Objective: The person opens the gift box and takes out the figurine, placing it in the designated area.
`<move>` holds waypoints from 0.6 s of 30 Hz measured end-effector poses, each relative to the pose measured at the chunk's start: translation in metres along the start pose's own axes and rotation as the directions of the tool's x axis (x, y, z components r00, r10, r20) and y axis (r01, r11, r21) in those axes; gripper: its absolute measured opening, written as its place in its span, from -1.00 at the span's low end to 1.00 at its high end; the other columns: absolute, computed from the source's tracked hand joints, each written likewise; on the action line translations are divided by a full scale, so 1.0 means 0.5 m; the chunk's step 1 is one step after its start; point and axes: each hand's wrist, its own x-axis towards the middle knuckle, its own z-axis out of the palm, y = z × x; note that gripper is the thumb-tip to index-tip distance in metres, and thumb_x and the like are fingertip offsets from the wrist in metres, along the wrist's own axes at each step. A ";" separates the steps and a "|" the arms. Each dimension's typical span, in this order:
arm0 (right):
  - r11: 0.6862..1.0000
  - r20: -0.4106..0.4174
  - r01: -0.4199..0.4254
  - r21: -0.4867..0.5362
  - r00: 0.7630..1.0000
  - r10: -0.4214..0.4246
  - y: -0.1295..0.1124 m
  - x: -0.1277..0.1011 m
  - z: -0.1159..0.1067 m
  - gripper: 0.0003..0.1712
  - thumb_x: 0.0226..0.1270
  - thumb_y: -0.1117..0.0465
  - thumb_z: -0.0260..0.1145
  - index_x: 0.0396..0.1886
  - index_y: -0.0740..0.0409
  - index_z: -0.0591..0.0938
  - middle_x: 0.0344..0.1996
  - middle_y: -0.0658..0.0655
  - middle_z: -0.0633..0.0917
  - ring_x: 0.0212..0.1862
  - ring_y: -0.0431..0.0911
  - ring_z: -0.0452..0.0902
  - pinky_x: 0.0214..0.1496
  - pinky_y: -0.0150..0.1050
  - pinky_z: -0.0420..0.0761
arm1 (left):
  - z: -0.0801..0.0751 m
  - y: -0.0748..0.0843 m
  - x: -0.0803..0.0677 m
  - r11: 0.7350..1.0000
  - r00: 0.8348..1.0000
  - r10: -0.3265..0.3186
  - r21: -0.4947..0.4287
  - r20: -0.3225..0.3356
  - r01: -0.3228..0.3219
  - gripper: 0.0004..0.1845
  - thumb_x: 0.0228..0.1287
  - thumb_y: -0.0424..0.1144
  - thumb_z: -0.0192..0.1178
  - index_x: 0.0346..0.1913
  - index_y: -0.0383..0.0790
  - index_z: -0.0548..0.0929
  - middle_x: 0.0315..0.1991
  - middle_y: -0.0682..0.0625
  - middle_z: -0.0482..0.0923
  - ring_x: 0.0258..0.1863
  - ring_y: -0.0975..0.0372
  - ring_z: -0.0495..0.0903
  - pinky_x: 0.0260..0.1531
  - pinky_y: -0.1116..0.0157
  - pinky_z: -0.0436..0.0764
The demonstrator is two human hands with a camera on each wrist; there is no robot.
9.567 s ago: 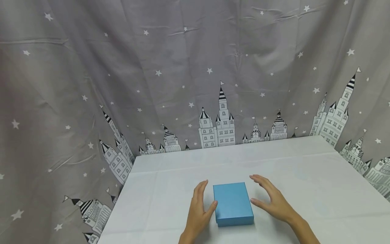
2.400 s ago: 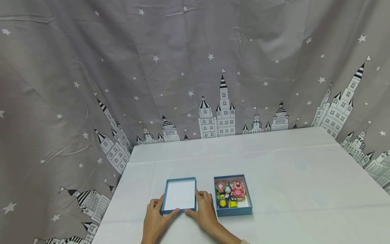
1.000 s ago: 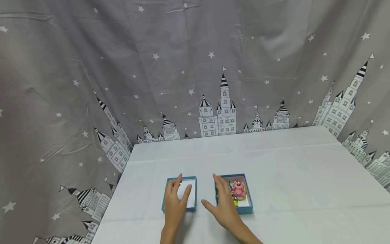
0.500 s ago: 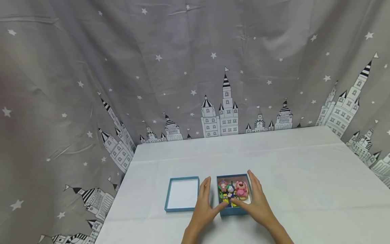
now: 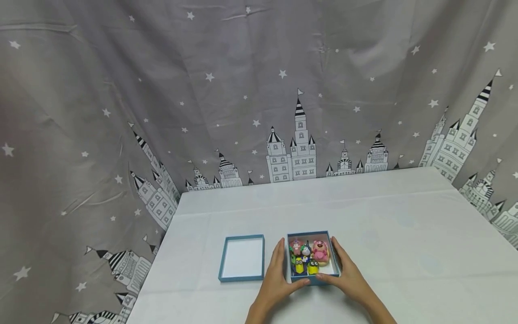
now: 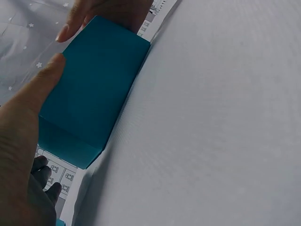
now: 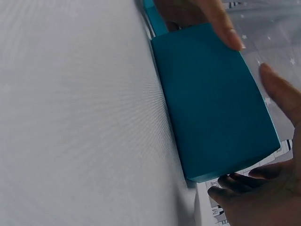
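A blue cardboard box [image 5: 313,280], its top off, stands on the table with several small toy figurines [image 5: 301,259] inside. Among them are a pink bear [image 5: 320,252] and two yellow goggled figures at the front. My left hand [image 5: 274,282] lies along the box's left side, its thumb at the front rim. Opposite it, my right hand [image 5: 351,280] lines the right side, thumb likewise at the front rim. Both wrist views show the plain front wall [image 6: 96,75] between the thumbs, with the fingers [image 7: 240,183] straight beside the side walls.
The blue lid [image 5: 242,278] lies upturned to the left of the box, its white inside showing. A white cloth [image 5: 388,234] covers the table. Behind hangs a grey curtain [image 5: 226,58] printed with stars and castles.
First the box was covered; later both hands held the lid on the left. Since then they have let go of it, moved right and come down around the box, thumbs lowering to its front rim.
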 end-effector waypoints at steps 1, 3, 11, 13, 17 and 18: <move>1.000 0.006 -0.001 0.020 1.000 0.001 0.003 0.000 -0.001 0.26 -0.12 0.03 0.53 0.43 0.29 -0.05 0.39 0.35 0.01 0.37 0.25 -0.09 0.34 0.07 0.03 | 0.000 -0.001 0.000 1.000 1.000 0.003 0.001 -0.001 -0.003 0.23 -0.17 0.25 0.36 0.44 -0.30 -0.08 0.39 -0.29 -0.02 0.32 -0.10 0.10 0.21 -0.06 0.24; 0.999 0.012 0.006 0.050 1.000 -0.006 0.007 0.000 -0.002 0.25 -0.15 0.06 0.55 0.43 0.27 -0.02 0.39 0.34 0.04 0.37 0.23 -0.08 0.34 0.04 0.03 | 0.001 -0.002 -0.001 1.000 1.000 0.006 0.006 -0.004 -0.006 0.22 -0.16 0.25 0.36 0.44 -0.29 -0.07 0.38 -0.29 0.00 0.32 -0.10 0.12 0.21 -0.06 0.24; 0.997 0.019 0.019 0.075 1.000 -0.021 0.013 0.000 -0.007 0.23 -0.17 0.08 0.56 0.42 0.26 0.02 0.38 0.33 0.07 0.38 0.20 -0.05 0.33 -0.08 0.03 | 0.005 0.000 0.003 0.999 0.999 0.034 -0.022 -0.001 -0.034 0.15 -0.12 0.23 0.35 0.44 -0.22 -0.03 0.39 -0.23 0.02 0.33 -0.06 0.11 0.21 -0.04 0.24; 0.997 0.021 0.006 0.073 1.000 -0.007 0.014 0.001 -0.008 0.24 -0.18 0.07 0.56 0.43 0.25 0.02 0.39 0.32 0.06 0.38 0.18 -0.06 0.33 -0.09 0.02 | 0.006 0.001 0.004 0.999 0.999 0.037 -0.027 -0.004 -0.037 0.15 -0.12 0.23 0.35 0.44 -0.21 -0.01 0.39 -0.21 0.03 0.33 -0.05 0.11 0.22 -0.04 0.23; 0.998 0.019 -0.006 0.065 1.000 0.005 0.017 0.003 -0.011 0.25 -0.19 0.05 0.56 0.43 0.25 0.02 0.38 0.32 0.06 0.38 0.19 -0.06 0.34 -0.08 0.02 | 0.007 0.002 0.006 0.999 0.999 0.042 -0.025 -0.013 -0.042 0.14 -0.12 0.23 0.35 0.44 -0.23 0.01 0.39 -0.21 0.05 0.33 -0.04 0.11 0.23 -0.03 0.22; 0.998 0.018 -0.006 0.067 1.000 0.005 0.018 0.003 -0.011 0.25 -0.19 0.05 0.56 0.43 0.25 0.02 0.38 0.33 0.06 0.38 0.19 -0.06 0.34 -0.07 0.02 | 0.008 0.002 0.006 0.999 0.999 0.045 -0.027 -0.014 -0.045 0.14 -0.12 0.23 0.35 0.43 -0.24 0.01 0.39 -0.22 0.05 0.33 -0.04 0.11 0.23 -0.03 0.22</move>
